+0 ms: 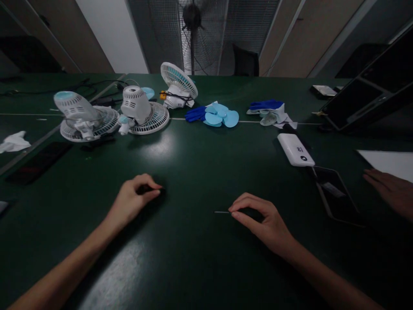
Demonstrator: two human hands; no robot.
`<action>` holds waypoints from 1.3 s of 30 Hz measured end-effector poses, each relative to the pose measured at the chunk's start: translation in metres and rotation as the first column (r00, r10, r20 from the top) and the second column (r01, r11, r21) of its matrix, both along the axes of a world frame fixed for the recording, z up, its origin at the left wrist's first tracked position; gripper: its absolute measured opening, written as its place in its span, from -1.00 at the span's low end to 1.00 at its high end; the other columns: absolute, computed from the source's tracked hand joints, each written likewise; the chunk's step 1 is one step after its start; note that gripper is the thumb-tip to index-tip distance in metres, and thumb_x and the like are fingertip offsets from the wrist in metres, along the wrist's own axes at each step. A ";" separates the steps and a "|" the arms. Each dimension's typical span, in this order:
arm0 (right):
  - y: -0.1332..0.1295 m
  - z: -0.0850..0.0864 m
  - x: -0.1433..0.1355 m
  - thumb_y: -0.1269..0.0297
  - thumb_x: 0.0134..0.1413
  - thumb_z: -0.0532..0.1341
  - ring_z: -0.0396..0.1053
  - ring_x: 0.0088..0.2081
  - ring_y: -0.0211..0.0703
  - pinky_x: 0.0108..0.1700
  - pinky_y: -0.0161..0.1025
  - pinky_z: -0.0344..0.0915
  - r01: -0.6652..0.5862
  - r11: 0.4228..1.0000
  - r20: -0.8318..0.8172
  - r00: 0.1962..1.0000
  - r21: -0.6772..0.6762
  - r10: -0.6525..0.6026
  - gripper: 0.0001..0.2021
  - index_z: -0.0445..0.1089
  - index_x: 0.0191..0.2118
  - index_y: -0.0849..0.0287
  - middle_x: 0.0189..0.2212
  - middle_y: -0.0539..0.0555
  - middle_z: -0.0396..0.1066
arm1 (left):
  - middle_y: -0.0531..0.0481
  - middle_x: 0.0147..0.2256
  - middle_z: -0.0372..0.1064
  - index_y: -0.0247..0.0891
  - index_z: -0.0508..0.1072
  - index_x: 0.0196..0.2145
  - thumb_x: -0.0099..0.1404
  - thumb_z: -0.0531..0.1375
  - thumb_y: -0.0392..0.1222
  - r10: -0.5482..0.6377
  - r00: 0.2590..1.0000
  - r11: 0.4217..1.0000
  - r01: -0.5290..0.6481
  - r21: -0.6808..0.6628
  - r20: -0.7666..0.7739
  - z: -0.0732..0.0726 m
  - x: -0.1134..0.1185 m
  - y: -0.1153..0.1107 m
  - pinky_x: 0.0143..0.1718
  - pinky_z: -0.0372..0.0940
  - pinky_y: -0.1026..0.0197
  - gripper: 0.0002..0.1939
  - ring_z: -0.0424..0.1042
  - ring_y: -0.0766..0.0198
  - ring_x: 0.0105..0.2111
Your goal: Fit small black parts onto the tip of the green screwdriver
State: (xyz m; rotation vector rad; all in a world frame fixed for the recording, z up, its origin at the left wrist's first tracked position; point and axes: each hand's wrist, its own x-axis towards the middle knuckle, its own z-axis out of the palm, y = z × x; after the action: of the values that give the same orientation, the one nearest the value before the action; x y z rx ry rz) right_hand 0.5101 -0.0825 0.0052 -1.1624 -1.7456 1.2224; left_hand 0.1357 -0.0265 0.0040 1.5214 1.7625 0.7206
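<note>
My left hand (135, 196) rests low over the dark green table (187, 172) at the left of centre. Its thumb and index finger are pinched together; a small dark spot shows at the fingertips, too small to name. Right of centre, my right hand (258, 217) pinches one end of a thin metal rod (221, 212) between thumb and fingertips. The rod points left, roughly level, close to the tabletop; whether it touches the surface I cannot tell.
Small white fans (137, 107) stand at the back left. Light-blue fan blades (222, 115) and blue-and-white gloves (269, 111) lie along the back. To the right are a white power bank (295, 148), a phone (337, 193) and another person's hand (390, 189).
</note>
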 end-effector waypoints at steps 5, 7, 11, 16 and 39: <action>0.000 0.001 0.000 0.32 0.29 0.34 0.52 -0.13 -0.07 -0.07 -0.13 0.41 -0.004 0.999 0.016 1.000 0.035 0.004 -0.92 0.59 -0.14 0.05 -0.18 0.07 0.53 | -0.09 -0.27 0.50 -0.07 0.56 -0.30 0.33 0.27 -0.05 -0.521 0.853 0.839 0.516 0.173 -0.019 -0.006 0.097 -0.044 -0.15 0.18 -0.08 -0.89 0.41 0.04 -0.22; 0.000 0.001 -0.001 0.34 0.28 0.35 0.52 -0.13 -0.07 -0.07 -0.14 0.40 -0.014 0.999 0.016 1.000 0.048 0.013 -0.91 0.58 -0.13 0.05 -0.18 0.07 0.53 | -0.10 -0.23 0.50 -0.04 0.55 -0.22 0.36 0.26 -0.01 -0.557 0.830 0.818 0.551 0.168 -0.010 -0.006 0.108 -0.052 -0.17 0.18 -0.08 -0.88 0.41 0.05 -0.20; -0.002 0.002 0.000 0.38 0.27 0.34 0.52 -0.16 -0.09 -0.10 -0.15 0.40 -0.034 0.998 0.026 0.999 0.056 0.033 -0.90 0.58 -0.14 0.07 -0.20 0.07 0.53 | -0.07 -0.16 0.51 0.02 0.54 -0.10 0.39 0.24 0.01 -0.596 0.803 0.791 0.591 0.160 -0.018 -0.007 0.106 -0.053 -0.15 0.18 -0.07 -0.83 0.41 0.05 -0.15; -0.003 0.001 0.001 0.37 0.27 0.34 0.51 -0.21 -0.10 -0.16 -0.17 0.38 -0.054 0.997 0.062 0.997 0.058 0.050 -0.91 0.59 -0.15 0.07 -0.24 0.06 0.53 | -0.06 -0.13 0.51 -0.02 0.52 -0.04 0.38 0.26 -0.10 -0.608 0.792 0.777 0.609 0.160 -0.059 -0.007 0.103 -0.053 -0.14 0.18 0.00 -0.80 0.41 0.08 -0.12; 0.000 0.001 0.001 0.36 0.28 0.34 0.51 -0.15 -0.10 -0.08 -0.14 0.39 0.012 0.999 -0.102 0.995 -0.032 -0.015 -0.91 0.60 -0.16 0.04 -0.19 0.07 0.53 | -0.01 -0.10 0.47 -0.07 0.53 -0.07 0.38 0.28 -0.20 -0.609 0.789 0.773 0.614 0.156 -0.089 -0.006 0.104 -0.054 -0.08 0.17 0.06 -0.83 0.38 0.15 -0.10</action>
State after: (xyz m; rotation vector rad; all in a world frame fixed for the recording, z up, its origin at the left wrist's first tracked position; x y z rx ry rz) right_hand 0.5111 -0.0824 0.0065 -1.1083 -1.6451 1.2832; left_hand 0.2393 -0.0808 -0.0021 2.0892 1.1127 0.5168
